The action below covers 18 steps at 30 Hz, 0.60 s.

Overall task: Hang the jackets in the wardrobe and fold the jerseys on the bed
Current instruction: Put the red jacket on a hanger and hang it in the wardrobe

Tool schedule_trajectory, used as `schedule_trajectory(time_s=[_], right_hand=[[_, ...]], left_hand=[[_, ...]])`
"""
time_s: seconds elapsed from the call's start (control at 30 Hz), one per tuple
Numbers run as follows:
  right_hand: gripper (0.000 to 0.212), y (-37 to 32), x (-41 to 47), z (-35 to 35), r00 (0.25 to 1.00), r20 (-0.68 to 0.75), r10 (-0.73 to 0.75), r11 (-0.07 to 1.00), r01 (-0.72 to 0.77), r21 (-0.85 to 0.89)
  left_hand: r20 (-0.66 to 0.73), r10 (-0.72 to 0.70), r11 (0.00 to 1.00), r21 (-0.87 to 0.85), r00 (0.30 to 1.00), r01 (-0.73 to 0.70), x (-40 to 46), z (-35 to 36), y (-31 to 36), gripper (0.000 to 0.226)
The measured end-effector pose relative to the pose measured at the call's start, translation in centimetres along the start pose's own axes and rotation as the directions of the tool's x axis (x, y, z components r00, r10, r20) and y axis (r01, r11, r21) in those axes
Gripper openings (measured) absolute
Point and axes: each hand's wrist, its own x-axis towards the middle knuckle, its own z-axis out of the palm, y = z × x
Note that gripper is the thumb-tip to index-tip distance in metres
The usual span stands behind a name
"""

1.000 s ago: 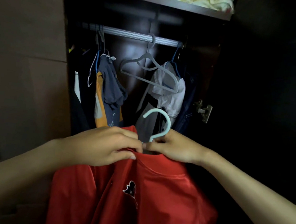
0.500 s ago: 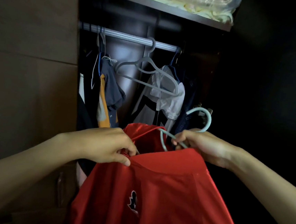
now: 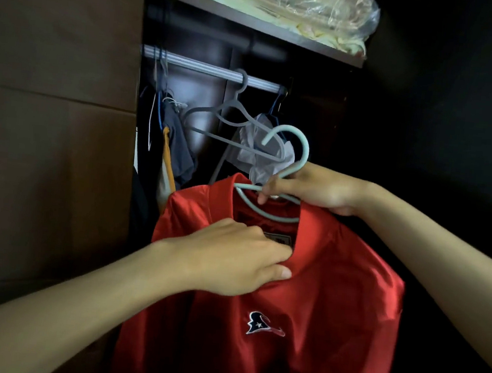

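Observation:
A shiny red jacket (image 3: 334,285) with a small dark logo on its chest hangs in front of the open wardrobe. A pale green hanger (image 3: 295,149) sits inside its collar, hook pointing up. My right hand (image 3: 313,190) grips the hanger at its neck, just above the collar. My left hand (image 3: 232,257) pinches the front of the jacket's collar, lower and to the left. The wardrobe rail (image 3: 208,68) runs above and behind the hanger's hook.
An empty grey hanger (image 3: 230,115) hangs mid-rail. Dark and orange clothes (image 3: 173,149) hang at the left, a white garment (image 3: 257,148) at the right. A shelf (image 3: 254,21) above holds bagged pale bedding. A brown wardrobe door (image 3: 54,107) stands at the left.
My right hand has lifted the hanger higher and turned its hook upright. The jacket has risen with it, its collar now spread around the hanger. My left hand moved to the collar's front.

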Motion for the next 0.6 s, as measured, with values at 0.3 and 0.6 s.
schedule_trajectory(time_s=[0.3, 0.6], right_hand=[[0.017, 1.1, -0.8, -0.3, 0.998, 0.010, -0.064, 0.998, 0.064, 0.017], [0.013, -0.3, -2.0, 0.4, 0.983, 0.101, -0.153, 0.987, 0.158, -0.043]], left_hand=[[-0.030, 0.049, 0.998, -0.038, 0.998, -0.050, -1.8, -0.7, 1.9, 0.037], [-0.612, -0.380, 0.924, -0.278, 0.693, 0.261, 0.2, -1.5, -3.4, 0.013]])
